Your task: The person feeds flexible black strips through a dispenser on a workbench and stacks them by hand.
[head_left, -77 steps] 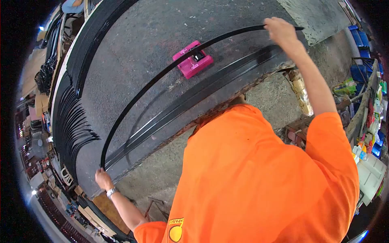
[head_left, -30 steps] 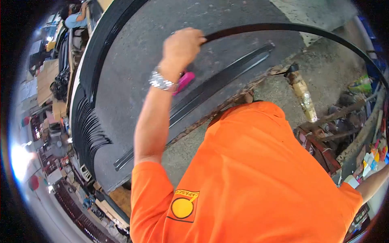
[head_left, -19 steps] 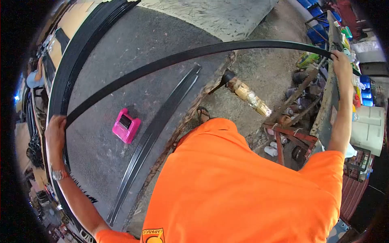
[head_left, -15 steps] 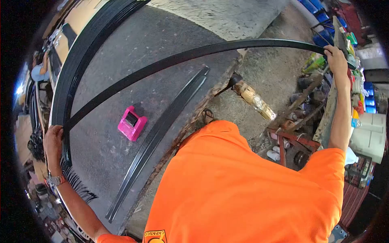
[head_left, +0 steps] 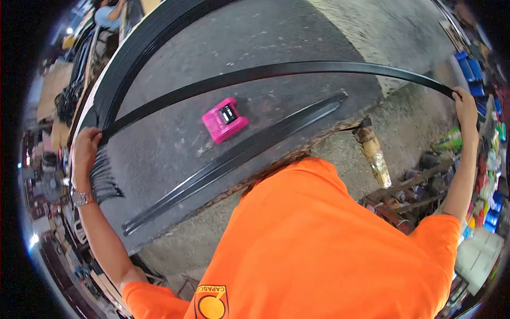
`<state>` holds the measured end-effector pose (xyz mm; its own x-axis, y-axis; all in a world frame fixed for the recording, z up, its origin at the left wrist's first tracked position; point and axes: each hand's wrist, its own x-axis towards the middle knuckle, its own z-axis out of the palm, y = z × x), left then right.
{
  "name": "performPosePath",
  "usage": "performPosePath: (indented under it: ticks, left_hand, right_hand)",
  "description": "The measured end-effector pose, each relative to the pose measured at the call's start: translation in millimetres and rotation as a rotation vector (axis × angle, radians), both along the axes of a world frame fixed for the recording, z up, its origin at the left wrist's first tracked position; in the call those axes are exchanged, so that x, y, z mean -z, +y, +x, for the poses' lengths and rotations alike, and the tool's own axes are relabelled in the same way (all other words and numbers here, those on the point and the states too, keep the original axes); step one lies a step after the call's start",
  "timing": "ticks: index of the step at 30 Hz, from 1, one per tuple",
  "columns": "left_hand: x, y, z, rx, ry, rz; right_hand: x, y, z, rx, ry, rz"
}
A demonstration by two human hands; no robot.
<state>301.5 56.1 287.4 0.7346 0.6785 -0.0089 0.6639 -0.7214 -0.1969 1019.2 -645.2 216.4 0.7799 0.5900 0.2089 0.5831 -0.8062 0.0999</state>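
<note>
A long, flat black strip (head_left: 265,70) stretches in an arched line across the view, with my two hands at its opposite ends. My left hand (head_left: 86,151) is closed on the left end, beside the thick stack of similar black strips (head_left: 139,56). Out past the table edge on the right, my right hand (head_left: 466,109) pinches the other end. Below the held strip, a pink object with a black centre (head_left: 218,127) rests on the dark table (head_left: 164,138). Nearer to me lie a few shiny black strips (head_left: 239,150), close to the table's rough front edge.
A foil- and tape-wrapped post (head_left: 374,154) stands beyond the table edge. To the right are a cluttered rack (head_left: 406,199), a pale container (head_left: 478,255) and blue containers (head_left: 467,69). Another person (head_left: 109,16) is at the upper left.
My view has turned, so the table and the things on it appear rotated and shifted right. Both hands still hold the strip's ends; the right one appears lower and farther right.
</note>
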Motion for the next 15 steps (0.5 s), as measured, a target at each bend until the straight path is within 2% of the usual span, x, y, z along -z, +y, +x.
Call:
performPosePath:
  ticks: [4,8,13,15]
  left_hand:
    - [4,-17,-21,-0.138,0.011,-0.01]
    - [18,-10,-85,-0.219,0.055,-0.019]
    - [32,-2,-229,-0.45,0.126,0.135]
    - [25,-18,-270,-0.746,0.184,0.27]
  right_hand:
    - [12,30,3,-0.072,0.018,-0.042]
    - [28,89,-45,-0.12,0.01,-0.011]
    - [74,186,-115,-0.295,0.127,0.117]
    - [92,233,-151,-0.414,0.162,0.16]
